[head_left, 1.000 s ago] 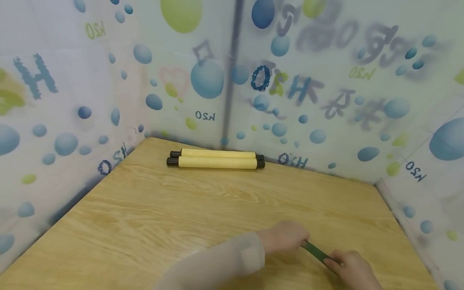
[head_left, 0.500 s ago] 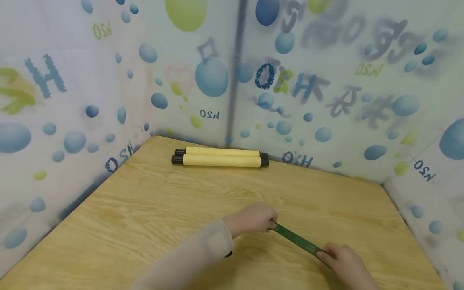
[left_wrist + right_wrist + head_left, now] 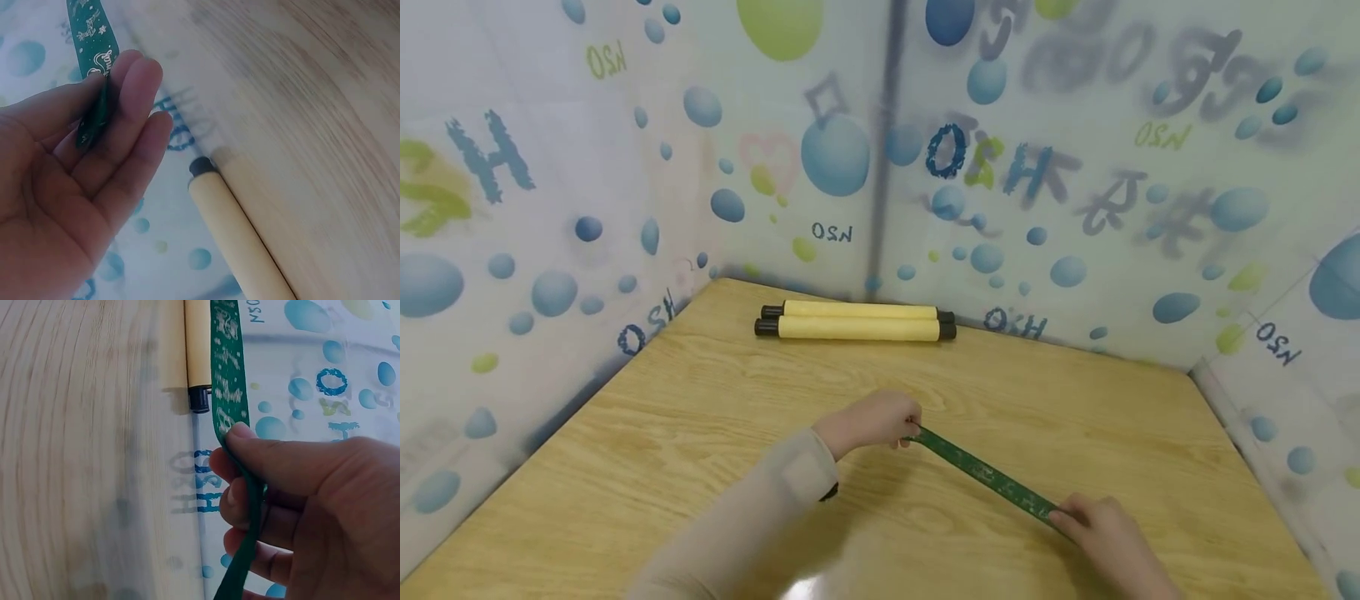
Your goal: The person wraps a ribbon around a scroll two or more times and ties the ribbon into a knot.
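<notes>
A green ribbon printed with pale figures and lettering stretches between both hands over the table. My left hand pinches its upper left end between thumb and fingers; in the left wrist view a short folded tip of ribbon lies inside the fingers. My right hand pinches the ribbon lower right, thumb on top. The right wrist view shows a loose length of ribbon hanging down past the right fingers.
Two yellow rolls with black ends lie side by side at the back of the wooden table. Sheets printed with bubbles and letters enclose the table behind and at both sides.
My left hand has moved left and away from the body, drawing out a longer stretch of ribbon between the hands. The right hand has moved only slightly, still gripping the ribbon.
</notes>
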Action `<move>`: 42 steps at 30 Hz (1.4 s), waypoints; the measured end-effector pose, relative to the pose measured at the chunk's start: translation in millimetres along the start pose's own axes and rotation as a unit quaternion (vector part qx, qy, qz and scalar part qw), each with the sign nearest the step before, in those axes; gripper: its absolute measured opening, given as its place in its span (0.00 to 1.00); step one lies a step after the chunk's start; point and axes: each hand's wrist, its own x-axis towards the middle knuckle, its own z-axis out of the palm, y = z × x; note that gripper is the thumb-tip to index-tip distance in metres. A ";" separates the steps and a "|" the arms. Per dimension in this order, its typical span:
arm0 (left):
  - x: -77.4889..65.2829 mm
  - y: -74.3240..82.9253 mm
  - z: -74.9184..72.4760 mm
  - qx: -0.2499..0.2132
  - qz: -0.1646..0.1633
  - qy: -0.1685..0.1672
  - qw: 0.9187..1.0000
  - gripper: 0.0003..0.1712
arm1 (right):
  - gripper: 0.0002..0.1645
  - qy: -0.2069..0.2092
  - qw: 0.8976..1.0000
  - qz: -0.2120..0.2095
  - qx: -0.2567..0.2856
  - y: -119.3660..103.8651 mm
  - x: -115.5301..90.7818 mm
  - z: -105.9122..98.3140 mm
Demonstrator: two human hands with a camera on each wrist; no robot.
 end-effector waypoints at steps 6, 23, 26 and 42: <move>-14.0 -17.1 -12.6 -0.034 -0.020 0.008 0.999 0.09 | 0.06 -0.002 1.000 -0.023 -0.004 2.4 -0.2 -3.5; -70.2 -78.0 -34.0 -0.069 -0.109 0.048 0.990 0.09 | 0.12 -0.031 1.000 -0.001 -0.004 4.1 1.8 -4.8; -78.9 -87.4 -38.4 -0.075 -0.117 0.060 0.989 0.09 | 0.12 -0.029 1.000 -0.006 -0.003 7.3 1.4 -5.0; -126.4 -131.4 -51.7 -0.088 -0.156 0.094 0.979 0.10 | 0.10 -0.022 0.998 -0.060 0.016 23.1 0.0 -8.5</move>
